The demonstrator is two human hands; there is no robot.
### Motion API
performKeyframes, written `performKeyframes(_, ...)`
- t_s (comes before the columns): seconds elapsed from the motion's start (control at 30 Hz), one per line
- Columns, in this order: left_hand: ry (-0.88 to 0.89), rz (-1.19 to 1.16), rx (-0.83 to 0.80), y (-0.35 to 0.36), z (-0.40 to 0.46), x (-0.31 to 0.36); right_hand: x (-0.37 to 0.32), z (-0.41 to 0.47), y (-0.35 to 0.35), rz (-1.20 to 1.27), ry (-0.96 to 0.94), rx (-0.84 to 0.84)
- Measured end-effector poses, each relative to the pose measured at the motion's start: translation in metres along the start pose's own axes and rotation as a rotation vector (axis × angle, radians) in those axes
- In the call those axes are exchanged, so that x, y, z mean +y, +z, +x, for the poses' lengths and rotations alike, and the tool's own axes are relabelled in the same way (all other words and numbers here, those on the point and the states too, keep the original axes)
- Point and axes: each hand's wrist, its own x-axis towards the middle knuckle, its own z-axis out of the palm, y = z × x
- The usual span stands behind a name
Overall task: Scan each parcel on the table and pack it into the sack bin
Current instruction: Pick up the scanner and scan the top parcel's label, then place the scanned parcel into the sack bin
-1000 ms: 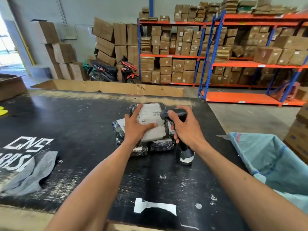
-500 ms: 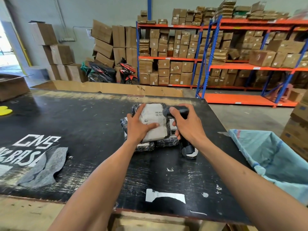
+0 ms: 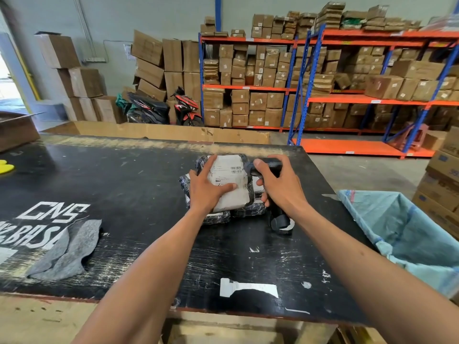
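A small pile of black bubble-wrapped parcels (image 3: 218, 217) lies on the black table (image 3: 124, 184), right of its middle. The top parcel (image 3: 231, 180) carries a white shipping label with barcodes. My left hand (image 3: 207, 188) rests flat on that top parcel, fingers spread over the label's left side. My right hand (image 3: 280, 184) grips a black handheld barcode scanner (image 3: 279, 219), whose head points left at the label from close by. The light blue sack bin (image 3: 407, 234) stands open off the table's right edge.
A grey cloth (image 3: 67, 249) lies on the table's left side near white painted letters. A torn white label (image 3: 246, 288) is stuck near the front edge. A yellow object (image 3: 5, 166) sits at the far left. Cardboard boxes, shelving and motorbikes fill the background.
Both hands hold nearly the same pose on the parcel and scanner. The view has shifted slightly, bringing the table's front edge into sight.
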Motion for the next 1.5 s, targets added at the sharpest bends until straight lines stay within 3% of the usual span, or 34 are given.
performKeyframes(0.27,-0.028,-0.017,0.04,0.002,0.0,-0.006,0.034,-0.012,-0.01,-0.024,0.139,0.014)
performKeyframes(0.6,-0.064,-0.056,0.063,0.006,-0.015,-0.017,0.133,-0.025,0.022,-0.138,0.447,-0.036)
performKeyframes(0.97,-0.036,-0.075,-0.015,0.013,-0.037,-0.017,0.187,-0.021,0.048,-0.303,0.54,-0.08)
performKeyframes(1.1,-0.031,-0.092,-0.037,0.015,-0.036,-0.014,0.176,-0.023,0.044,-0.557,0.566,-0.162)
performKeyframes(1.2,-0.008,-0.095,-0.051,0.017,-0.034,-0.007,0.153,-0.02,0.028,-0.802,0.436,-0.159)
performKeyframes(1.27,0.019,-0.095,-0.068,0.021,-0.031,-0.001,0.142,-0.015,0.009,-0.721,0.313,-0.052)
performKeyframes(1.4,0.05,-0.14,-0.105,0.04,-0.022,0.014,0.124,0.008,-0.039,-0.087,0.211,0.131)
performKeyframes(1.5,0.085,-0.165,-0.138,0.068,-0.014,0.029,0.12,0.03,-0.072,0.031,0.101,0.082)
